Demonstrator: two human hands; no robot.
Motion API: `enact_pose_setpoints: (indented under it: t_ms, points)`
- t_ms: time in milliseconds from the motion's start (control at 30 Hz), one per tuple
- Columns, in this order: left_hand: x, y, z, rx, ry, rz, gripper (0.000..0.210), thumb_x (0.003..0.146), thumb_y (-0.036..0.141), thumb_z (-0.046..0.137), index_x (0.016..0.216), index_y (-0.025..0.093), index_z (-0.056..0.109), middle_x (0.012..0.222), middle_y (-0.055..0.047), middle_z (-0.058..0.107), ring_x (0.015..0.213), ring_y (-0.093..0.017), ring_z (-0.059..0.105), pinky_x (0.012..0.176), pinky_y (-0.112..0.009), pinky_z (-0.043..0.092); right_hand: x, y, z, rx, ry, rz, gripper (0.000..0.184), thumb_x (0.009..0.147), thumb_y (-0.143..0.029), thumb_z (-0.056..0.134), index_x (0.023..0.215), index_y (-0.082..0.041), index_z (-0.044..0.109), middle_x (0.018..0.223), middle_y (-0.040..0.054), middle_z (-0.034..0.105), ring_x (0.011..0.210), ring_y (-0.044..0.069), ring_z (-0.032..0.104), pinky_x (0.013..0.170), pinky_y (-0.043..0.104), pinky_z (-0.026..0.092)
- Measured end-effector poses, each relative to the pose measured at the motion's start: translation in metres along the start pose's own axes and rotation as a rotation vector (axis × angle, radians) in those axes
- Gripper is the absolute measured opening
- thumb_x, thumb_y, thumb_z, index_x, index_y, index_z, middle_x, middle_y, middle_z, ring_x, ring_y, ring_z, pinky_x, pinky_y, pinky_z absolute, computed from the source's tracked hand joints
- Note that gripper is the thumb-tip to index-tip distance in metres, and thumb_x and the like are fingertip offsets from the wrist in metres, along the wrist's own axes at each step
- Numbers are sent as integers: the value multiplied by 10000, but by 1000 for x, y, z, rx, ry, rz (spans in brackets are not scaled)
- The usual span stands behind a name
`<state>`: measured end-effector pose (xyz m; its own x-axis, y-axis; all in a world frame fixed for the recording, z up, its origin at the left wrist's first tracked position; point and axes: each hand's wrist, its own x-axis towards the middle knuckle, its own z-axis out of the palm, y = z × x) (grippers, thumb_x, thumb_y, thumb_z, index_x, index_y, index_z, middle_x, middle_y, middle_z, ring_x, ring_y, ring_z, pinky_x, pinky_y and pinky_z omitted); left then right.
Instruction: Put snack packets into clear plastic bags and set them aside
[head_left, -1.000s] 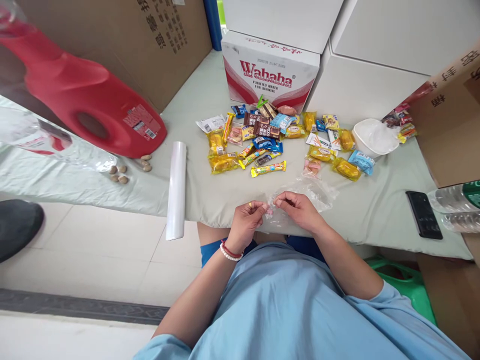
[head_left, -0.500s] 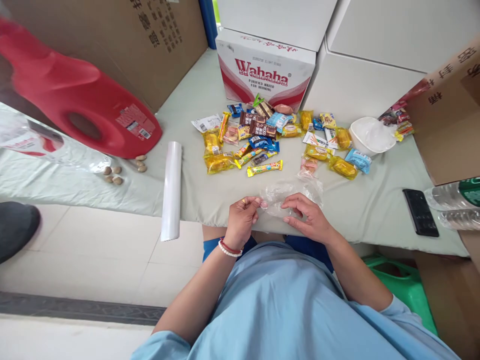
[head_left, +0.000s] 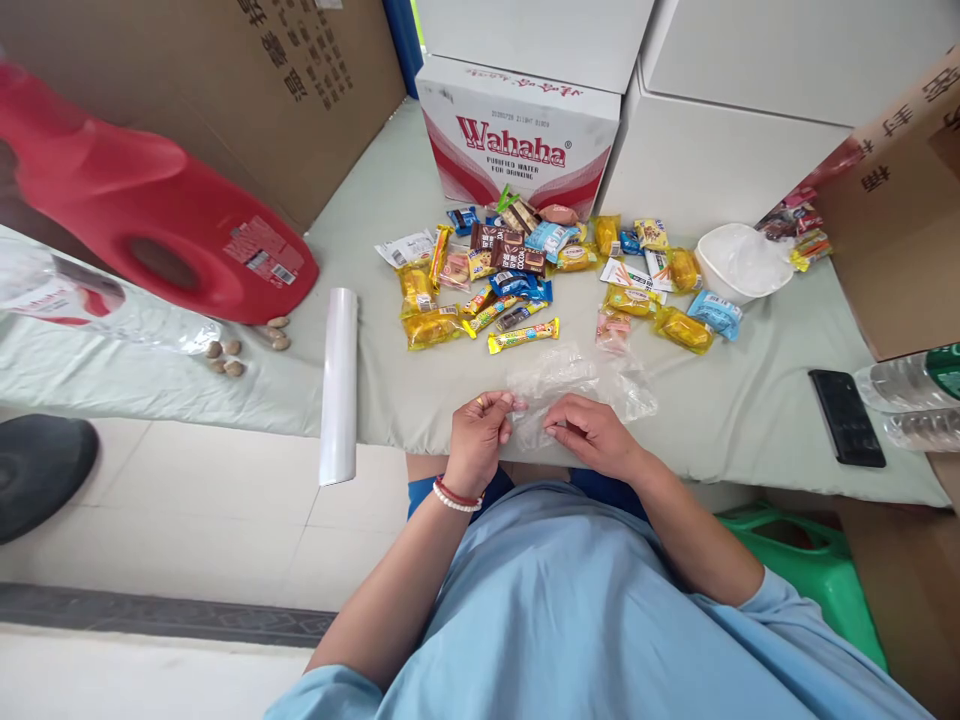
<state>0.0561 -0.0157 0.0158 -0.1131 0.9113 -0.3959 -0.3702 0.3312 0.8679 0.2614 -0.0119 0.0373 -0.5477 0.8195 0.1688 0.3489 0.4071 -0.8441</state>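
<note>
Right hand (head_left: 596,438) moved inward, near table edge (head_left: 390,438).

plastic bag (head_left: 581,378) by the table's (head_left: 409,395) front edge, snacks (head_left: 521,258) behind it, roll (head_left: 339,385) poking past that edge on the left, phone (head_left: 847,418) near the front right corner

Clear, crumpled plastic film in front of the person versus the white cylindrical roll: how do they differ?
The clear, crumpled plastic film is see-through; the white cylindrical roll looks opaque. The film is wrinkled, the roll smooth. The film spreads loosely in an irregular patch, while the roll is straight and narrow. Both rest on the pale green tablecloth.
</note>
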Motion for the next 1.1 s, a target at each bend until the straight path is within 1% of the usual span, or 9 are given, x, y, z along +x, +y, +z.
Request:
enact_pose_setpoints:
  t_ms: [167, 300, 433, 633, 733, 833, 933, 1033, 1100]
  points:
    - [4, -1, 1, 19, 26, -18, 403, 687, 497, 869, 818, 164, 683, 844, -63, 787, 421, -31, 387, 466, -242, 272, -5, 8, 2, -101, -24, -7, 212, 996, -395, 678, 1151, -254, 702, 1161, 96, 675, 1033, 228, 668, 899, 370, 562]
    - [8, -2, 2, 43, 26, -41, 403, 683, 494, 858, 833, 170, 670, 835, -68, 789, 411, -44, 408, 453, -245, 282, -10, 19, 7, -308, -112, 20, 291, 983, -292, 680, 1271, -256, 680, 1306, 115, 628, 1045, 227, 664, 850, 353, 561]
    - [14, 1, 2, 119, 9, -63, 326, 730, 449, 823, 814, 174, 672, 811, -65, 787, 400, -57, 415, 442, -248, 294, -10, 30, 11, -434, -169, -14, 207, 1004, -274, 662, 1198, -242, 727, 1229, 103, 672, 954, 207, 661, 771, 313, 516]
    - [26, 10, 2, 274, -19, -41, 179, 819, 339, 723, 786, 173, 664, 819, -57, 774, 389, -62, 434, 454, -247, 328, -7, 37, 13, -453, -187, -39, 175, 1057, -301, 603, 1074, -235, 764, 1097, 68, 715, 884, 171, 660, 708, 272, 435]
    - [24, 10, 0, 303, 6, -14, 193, 798, 313, 727, 920, 173, 674, 1003, -72, 784, 415, -52, 446, 460, -245, 352, -6, 36, 13, -469, -198, 4, 181, 1067, -290, 585, 1064, -228, 755, 1084, 63, 715, 873, 163, 660, 692, 264, 409]
    - [11, 8, -8, 395, 79, 106, 380, 769, 336, 777, 1102, 197, 656, 1225, -73, 732, 483, -42, 466, 498, -239, 386, -5, 33, 14, -481, -208, 62, 179, 1069, -291, 581, 1059, -216, 743, 1083, 66, 710, 868, 161, 657, 681, 263, 393]
    - [-6, 1, -22, 476, 116, 119, 414, 784, 440, 797, 1084, 197, 647, 1096, -51, 738, 530, -71, 497, 527, -245, 400, -4, 32, 13, -476, -198, 104, 185, 1071, -303, 576, 1043, -207, 731, 1074, 66, 707, 861, 162, 651, 681, 265, 391]
    - [-22, -5, -31, 527, 28, 28, 412, 798, 544, 780, 971, 183, 687, 873, -43, 736, 641, -141, 598, 587, -261, 443, -3, 32, 13, -447, -183, 110, 174, 1066, -300, 581, 1042, -204, 725, 1074, 67, 707, 882, 167, 653, 705, 267, 408]
    - [-28, -8, -31, 566, -46, -25, 448, 781, 582, 783, 965, 179, 712, 831, -47, 738, 698, -172, 635, 622, -274, 467, -3, 32, 13, -442, -177, 113, 163, 1060, -291, 587, 1045, -205, 724, 1077, 69, 705, 889, 170, 653, 713, 269, 413]
